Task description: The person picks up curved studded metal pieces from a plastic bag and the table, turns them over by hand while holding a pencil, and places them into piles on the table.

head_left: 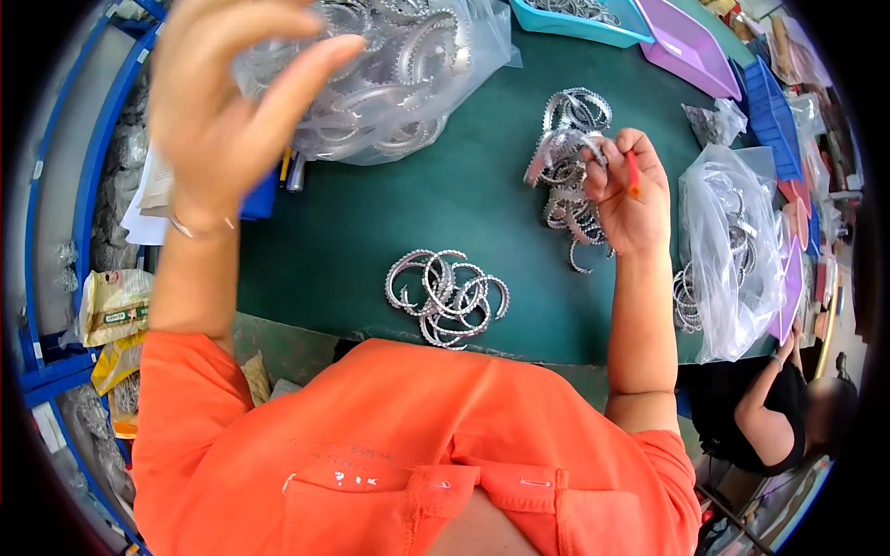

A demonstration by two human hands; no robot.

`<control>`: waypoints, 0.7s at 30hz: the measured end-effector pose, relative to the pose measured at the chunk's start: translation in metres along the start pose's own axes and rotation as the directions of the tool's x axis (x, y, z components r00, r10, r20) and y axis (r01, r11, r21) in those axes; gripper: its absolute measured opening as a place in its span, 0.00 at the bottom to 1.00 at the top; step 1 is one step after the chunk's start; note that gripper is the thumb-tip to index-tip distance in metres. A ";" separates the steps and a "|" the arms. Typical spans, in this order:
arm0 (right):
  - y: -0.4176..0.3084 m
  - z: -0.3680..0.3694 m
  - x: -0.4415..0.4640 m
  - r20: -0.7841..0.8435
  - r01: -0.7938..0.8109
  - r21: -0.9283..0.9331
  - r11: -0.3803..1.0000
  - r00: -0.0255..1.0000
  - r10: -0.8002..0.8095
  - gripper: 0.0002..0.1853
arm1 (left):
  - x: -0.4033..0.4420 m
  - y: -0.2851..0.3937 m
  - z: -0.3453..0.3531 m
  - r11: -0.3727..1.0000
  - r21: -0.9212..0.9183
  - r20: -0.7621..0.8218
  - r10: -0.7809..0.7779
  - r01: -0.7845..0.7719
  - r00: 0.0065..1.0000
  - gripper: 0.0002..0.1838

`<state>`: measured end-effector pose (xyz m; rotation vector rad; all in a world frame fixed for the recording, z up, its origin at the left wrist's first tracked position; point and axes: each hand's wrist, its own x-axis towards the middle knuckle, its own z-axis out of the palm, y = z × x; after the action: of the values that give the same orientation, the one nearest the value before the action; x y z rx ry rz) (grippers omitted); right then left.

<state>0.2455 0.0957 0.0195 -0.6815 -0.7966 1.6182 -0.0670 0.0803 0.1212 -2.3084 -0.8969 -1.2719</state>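
Note:
My left hand (218,111) is raised at the upper left, fingers and thumb apart, with nothing between them. It looks slightly blurred. Behind its fingertips lies a clear plastic bag (371,120) full of silver toothed open rings that look like bangles. My right hand (632,199) is closed around a red pen-like stick (633,171), and its fingertips meet a silver open ring (565,146). Whether they grip that ring is hard to tell. Beneath and beside them is a pile of similar rings (567,199). Nearer my body lies a second loose heap of rings (445,296).
Along the far edge of the green table (371,218) stand a turquoise tray (589,28) with small metal parts and a purple tray (688,46). Another plastic bag of rings (732,250) lies right. A co-worker (765,417) sits at lower right. Blue shelving (88,185) stands left.

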 end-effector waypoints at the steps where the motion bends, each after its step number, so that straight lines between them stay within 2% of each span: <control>1: 0.001 0.005 -0.004 -0.012 -0.002 -0.036 0.999 1.000 0.001 0.05 | -0.008 0.016 0.009 0.991 -0.130 -0.142 -0.009 -0.009 0.990 0.14; 2: 0.002 0.007 -0.007 -0.024 -0.005 -0.071 0.997 1.000 0.004 0.04 | -0.014 0.032 0.021 0.966 -0.255 -0.277 -0.038 -0.035 0.960 0.15; 3: 0.003 0.005 -0.008 0.073 -0.019 0.008 1.000 0.997 0.019 0.05 | -0.020 0.042 0.033 0.964 -0.265 -0.171 -0.019 -0.027 0.985 0.17; 4: 0.003 0.007 -0.011 0.070 -0.018 0.007 1.000 0.997 0.018 0.05 | -0.025 0.053 0.044 0.962 -0.273 -0.064 0.001 -0.019 0.998 0.18; 5: 0.003 0.012 -0.015 0.122 -0.054 0.041 0.998 0.991 0.049 0.05 | -0.028 0.071 0.049 0.843 -0.438 0.186 -0.253 0.311 0.949 0.18; 6: 0.004 0.019 -0.021 0.177 -0.092 0.073 0.993 0.981 0.078 0.05 | -0.031 0.085 0.055 0.614 -0.492 0.457 -0.420 0.617 0.784 0.18; 8: 0.009 0.030 -0.034 0.172 -0.175 -0.072 0.982 0.968 0.185 0.06 | -0.061 0.091 0.080 0.236 -0.595 0.653 -0.415 0.768 0.634 0.17; 10: 0.012 0.035 -0.044 0.152 -0.248 -0.099 0.964 0.953 0.261 0.07 | -0.069 0.099 0.081 -0.018 -0.576 0.760 -0.380 0.817 0.527 0.13; 11: 0.016 0.030 -0.048 0.124 -0.245 -0.105 0.964 0.958 0.257 0.07 | -0.074 0.103 0.083 -0.090 -0.592 0.749 -0.428 0.801 0.505 0.10; 12: 0.021 0.029 -0.053 0.115 -0.251 -0.099 0.963 0.958 0.262 0.07 | -0.077 0.105 0.081 -0.097 -0.584 0.757 -0.424 0.806 0.497 0.10; 14: 0.030 0.028 -0.062 -0.057 -0.107 -0.181 0.978 0.994 0.098 0.07 | -0.082 0.105 0.076 -0.302 -0.488 0.818 -0.487 0.819 0.307 0.08; 16: 0.037 0.015 -0.068 0.027 -0.083 -0.184 0.979 0.996 0.090 0.09 | -0.090 0.104 0.073 -0.323 -0.482 0.817 -0.503 0.814 0.284 0.08; 18: 0.040 0.017 -0.075 -0.002 -0.123 -0.194 0.973 0.992 0.126 0.10 | -0.097 0.103 0.070 -0.456 -0.428 0.858 -0.476 0.780 0.193 0.09; 21: 0.042 0.019 -0.079 -0.006 -0.131 -0.122 0.984 0.991 0.131 0.10 | -0.097 0.106 0.068 -0.512 -0.418 0.861 -0.486 0.751 0.149 0.10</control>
<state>0.2197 0.0100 -0.0018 -0.8346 -0.8733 1.6990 0.0086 0.0065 0.0028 -2.3374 -2.9488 -2.8832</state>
